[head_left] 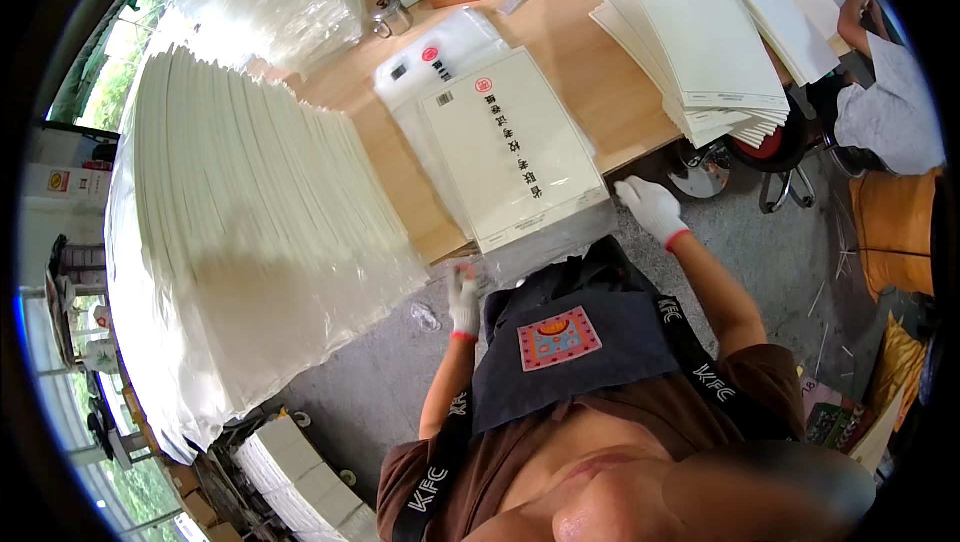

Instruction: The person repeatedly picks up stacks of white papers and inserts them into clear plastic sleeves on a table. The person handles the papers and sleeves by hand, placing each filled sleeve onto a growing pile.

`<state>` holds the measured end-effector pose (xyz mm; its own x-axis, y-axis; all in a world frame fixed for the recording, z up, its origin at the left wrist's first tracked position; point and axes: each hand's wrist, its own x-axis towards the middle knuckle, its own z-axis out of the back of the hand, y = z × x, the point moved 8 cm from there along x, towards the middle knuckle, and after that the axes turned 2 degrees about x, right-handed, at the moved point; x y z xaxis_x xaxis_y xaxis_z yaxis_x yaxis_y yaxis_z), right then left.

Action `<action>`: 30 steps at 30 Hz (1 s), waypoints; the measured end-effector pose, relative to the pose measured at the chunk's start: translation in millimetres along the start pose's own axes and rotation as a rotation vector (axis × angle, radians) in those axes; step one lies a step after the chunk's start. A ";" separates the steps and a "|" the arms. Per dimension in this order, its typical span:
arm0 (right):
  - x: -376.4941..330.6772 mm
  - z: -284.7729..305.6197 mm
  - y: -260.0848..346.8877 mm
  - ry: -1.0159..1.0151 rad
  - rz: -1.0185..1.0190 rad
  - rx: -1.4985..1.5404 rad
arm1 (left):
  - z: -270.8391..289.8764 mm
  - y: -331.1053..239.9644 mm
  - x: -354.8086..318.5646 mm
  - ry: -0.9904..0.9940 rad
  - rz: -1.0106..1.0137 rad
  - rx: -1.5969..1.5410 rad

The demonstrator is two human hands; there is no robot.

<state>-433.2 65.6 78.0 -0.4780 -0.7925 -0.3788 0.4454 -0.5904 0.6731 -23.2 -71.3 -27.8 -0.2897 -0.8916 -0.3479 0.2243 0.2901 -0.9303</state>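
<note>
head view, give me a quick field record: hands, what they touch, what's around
left hand: gloved left hand, at the clear plastic sleeve hanging off the table edge
right hand: gloved right hand, at the sleeve's right corner
item: cream printed sheet in the sleeve
surface: wooden table
left side: big stack of bagged sheets
right side: fanned pile of cream sheets

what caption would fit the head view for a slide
Gloved left hand and right hand grip the clear bag around a cream booklet at the wooden table edge.

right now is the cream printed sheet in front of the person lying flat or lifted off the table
Lying flat: the cream printed sheet rests on clear plastic sleeves on the wooden table, near edge overhanging.
</note>
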 end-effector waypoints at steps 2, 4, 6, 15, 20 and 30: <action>7.8 -15.9 1.1 -0.160 0.143 0.167 | -34.4 13.7 2.6 0.044 0.499 -0.116; 11.3 -74.3 -14.6 0.315 0.097 0.455 | -35.2 -52.1 13.6 0.030 0.262 0.065; -39.2 -74.9 -16.0 0.648 -0.084 0.353 | -35.9 -112.3 8.4 -0.080 -0.170 0.243; 2.6 -90.0 80.5 0.432 0.106 1.310 | -94.1 -384.9 -64.8 0.087 -0.791 0.695; -21.3 -49.1 220.6 0.622 0.086 1.419 | -58.4 -495.5 -198.1 -0.108 -1.167 1.094; -93.5 48.0 587.3 0.638 1.006 0.658 | 260.7 -610.4 -290.7 -1.158 -1.103 0.222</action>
<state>-163.2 -199.6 539.2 0.3467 -0.8715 0.3467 -0.1352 0.3194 0.9379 166.7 -79.8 671.4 0.4063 -0.4217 0.8106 0.5461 -0.5992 -0.5854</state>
